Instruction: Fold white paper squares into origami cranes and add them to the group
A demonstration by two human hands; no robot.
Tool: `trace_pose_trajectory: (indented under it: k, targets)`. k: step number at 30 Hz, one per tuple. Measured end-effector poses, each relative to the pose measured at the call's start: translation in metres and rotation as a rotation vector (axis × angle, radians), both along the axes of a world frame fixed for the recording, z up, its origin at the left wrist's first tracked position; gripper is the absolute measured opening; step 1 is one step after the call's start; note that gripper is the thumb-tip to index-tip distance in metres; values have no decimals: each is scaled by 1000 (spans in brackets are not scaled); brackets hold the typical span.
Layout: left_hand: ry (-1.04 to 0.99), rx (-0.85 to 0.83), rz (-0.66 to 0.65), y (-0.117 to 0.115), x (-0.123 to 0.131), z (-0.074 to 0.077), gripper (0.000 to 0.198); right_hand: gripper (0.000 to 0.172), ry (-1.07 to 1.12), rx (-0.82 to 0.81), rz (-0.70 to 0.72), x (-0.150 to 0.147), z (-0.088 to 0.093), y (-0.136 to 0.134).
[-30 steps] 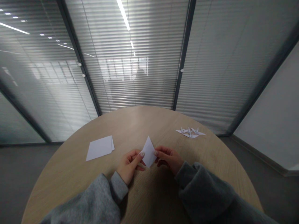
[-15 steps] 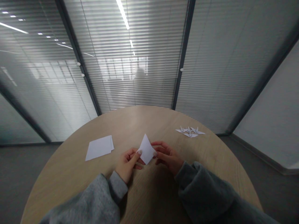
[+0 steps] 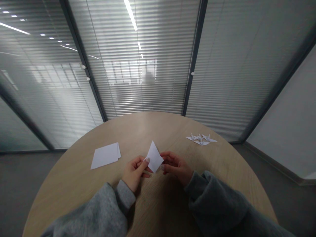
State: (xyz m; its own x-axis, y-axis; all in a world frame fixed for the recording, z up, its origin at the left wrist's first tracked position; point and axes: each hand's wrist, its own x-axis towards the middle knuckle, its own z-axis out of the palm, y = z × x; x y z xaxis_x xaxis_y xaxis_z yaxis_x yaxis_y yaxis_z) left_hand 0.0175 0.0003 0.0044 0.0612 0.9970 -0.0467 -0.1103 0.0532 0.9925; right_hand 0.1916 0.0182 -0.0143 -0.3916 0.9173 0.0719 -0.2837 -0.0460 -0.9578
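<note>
A small white sheet of folded paper [image 3: 154,157], diamond-shaped with one corner pointing away from me, is held up over the table. My left hand [image 3: 135,171] grips its left corner, thumb on the front and fingers behind. At the right corner, my right hand [image 3: 176,167] is close beside the paper. Its fingers are loosely bent with the tips by the paper's edge, and its thumb lies just below the corner, off the front face. Whether those fingertips touch the back of the paper is hidden.
White paper sheets [image 3: 105,156] lie to the left on the round wooden table [image 3: 158,125]. Several folded white paper cranes [image 3: 201,139] sit together at the right. Beyond the table's far edge stand glass panels with blinds [image 3: 148,98].
My right thumb has come off the front of the paper's right corner and moved slightly down. My left hand keeps its grip, and the paper has barely shifted.
</note>
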Motion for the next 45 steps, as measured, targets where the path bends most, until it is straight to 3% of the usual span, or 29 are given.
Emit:
trace_pose_trajectory:
  k: [21,26,33,39,45]
  targets:
    - [22,-9,-62,-2,1,1,48,43,-40,40,-26,1,-2,2]
    - [29,-1,-141,-4,2,1,48,41,-90,146,-56,0,-4,1]
    - [7,-40,-170,-3,2,3,47,57,-146,308,-107,1,0,-3]
    - [-33,-75,-186,-3,2,1,47,32,-201,327,-100,2,-5,0]
    - [-25,-32,-181,-4,3,0,54,32,-256,302,-126,2,-2,-1]
